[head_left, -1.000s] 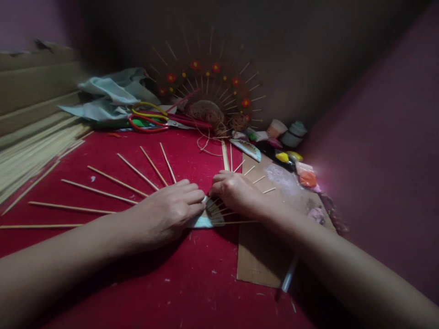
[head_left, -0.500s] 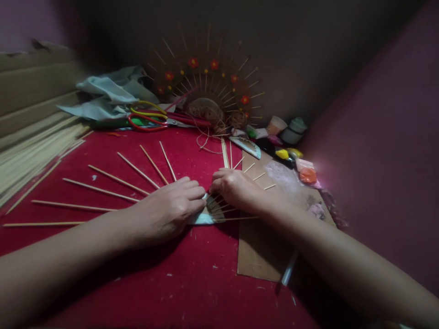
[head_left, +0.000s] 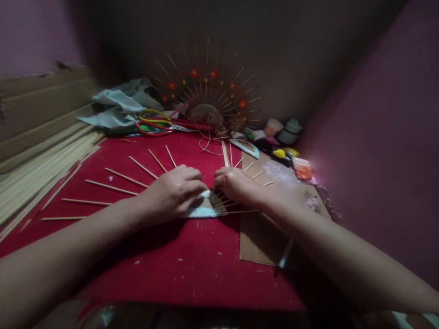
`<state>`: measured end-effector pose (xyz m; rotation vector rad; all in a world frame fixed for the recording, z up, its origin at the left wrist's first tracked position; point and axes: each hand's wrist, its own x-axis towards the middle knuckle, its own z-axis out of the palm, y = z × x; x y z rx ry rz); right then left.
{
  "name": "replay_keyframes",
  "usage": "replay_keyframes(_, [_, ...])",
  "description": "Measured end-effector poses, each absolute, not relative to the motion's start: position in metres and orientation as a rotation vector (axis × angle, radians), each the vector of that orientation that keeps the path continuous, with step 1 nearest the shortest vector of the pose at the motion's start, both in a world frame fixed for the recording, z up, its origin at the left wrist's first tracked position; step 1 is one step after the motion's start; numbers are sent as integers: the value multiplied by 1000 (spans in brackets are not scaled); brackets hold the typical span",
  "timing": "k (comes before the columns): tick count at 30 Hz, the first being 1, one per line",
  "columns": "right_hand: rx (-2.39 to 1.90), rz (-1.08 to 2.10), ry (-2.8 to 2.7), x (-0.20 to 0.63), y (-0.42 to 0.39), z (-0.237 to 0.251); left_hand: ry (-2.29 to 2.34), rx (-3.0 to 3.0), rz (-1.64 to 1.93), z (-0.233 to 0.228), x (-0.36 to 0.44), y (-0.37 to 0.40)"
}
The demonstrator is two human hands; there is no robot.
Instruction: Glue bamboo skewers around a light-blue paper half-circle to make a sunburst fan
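A fan of thin bamboo sticks (head_left: 113, 187) radiates from a pale half-round base (head_left: 205, 211) lying on the red cloth (head_left: 192, 256). My left hand (head_left: 173, 192) lies palm down on the left half of that base, fingers curled and pressing on it. My right hand (head_left: 236, 185) rests on the right half, fingertips on the stick ends where they meet the base. The fingertips of both hands nearly touch above the base's middle. Shorter sticks (head_left: 254, 173) stick out to the right over a cardboard sheet (head_left: 260, 237).
A finished stick fan with red flowers (head_left: 207, 93) leans on the back wall. In front of it lie red and yellow scissors (head_left: 156, 123), twine and crumpled pale cloth (head_left: 120, 103). A stack of long sticks (head_left: 37, 164) is at the left; small clay packets and pots (head_left: 291, 151) at the right.
The view has shifted, so everything sits a little higher and further right in frame. Both hands stay on the base, fingertips drawn slightly closer together.
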<state>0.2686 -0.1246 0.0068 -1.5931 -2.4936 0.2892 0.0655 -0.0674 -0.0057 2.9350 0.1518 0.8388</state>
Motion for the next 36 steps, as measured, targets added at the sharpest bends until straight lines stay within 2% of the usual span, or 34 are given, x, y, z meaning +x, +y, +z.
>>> replay_keyframes(6, [-1587, 248, -2454, 271, -129, 15, 425, 2838, 1128, 2, 60, -60])
replay_keyframes(14, [-2165, 44, -2009, 298, -104, 49, 710, 2621, 1211, 0, 60, -52])
replay_keyframes(23, [-2536, 167, -1872, 279, -58, 33, 671, 2728, 1226, -5, 61, -47])
replay_keyframes(36, [-2551, 500, -1451, 291, -23, 34, 555, 2788, 1319, -10, 60, -41])
